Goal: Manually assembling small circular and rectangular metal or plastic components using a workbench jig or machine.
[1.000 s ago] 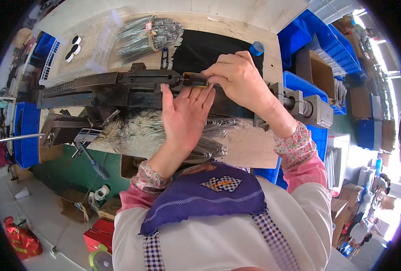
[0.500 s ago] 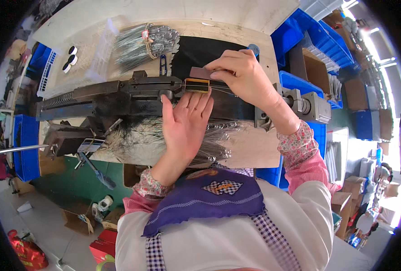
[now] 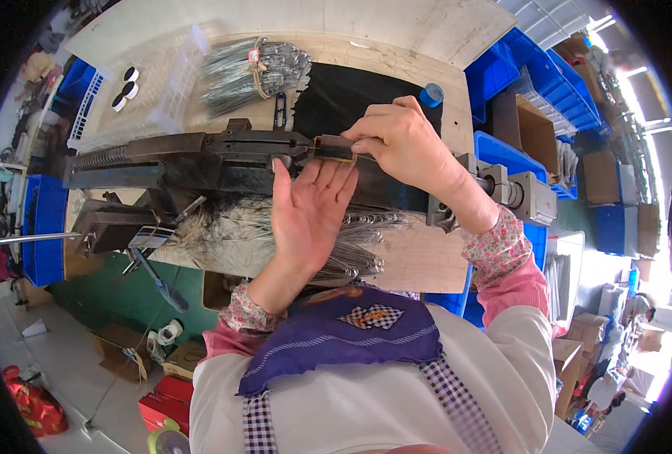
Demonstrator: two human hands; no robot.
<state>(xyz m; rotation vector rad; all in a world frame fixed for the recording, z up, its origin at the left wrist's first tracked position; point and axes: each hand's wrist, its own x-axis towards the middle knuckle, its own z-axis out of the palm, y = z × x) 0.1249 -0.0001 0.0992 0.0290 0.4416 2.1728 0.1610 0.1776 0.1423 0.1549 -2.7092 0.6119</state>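
Observation:
My right hand pinches a small flat brownish plate between thumb and fingers. The plate lies over a small yellow-edged block on a long dark metal machine. Palm up, my left hand has its fingers stretched out, their tips at the near side of the block. Its thumb rests by a rounded dark knob on the machine. Behind the left hand and beside it, thin metal wires are spread on the wooden table. Whatever lies between plate and block is hidden.
A tied bundle of metal wires lies at the back, beside a clear plastic basket. Behind the machine is a black sheet with a blue round cap. Blue crates stand at the right.
The right hand has lowered the plate toward the yellow-edged block, which it now partly covers. The left hand keeps its place, its palm turned up a little more.

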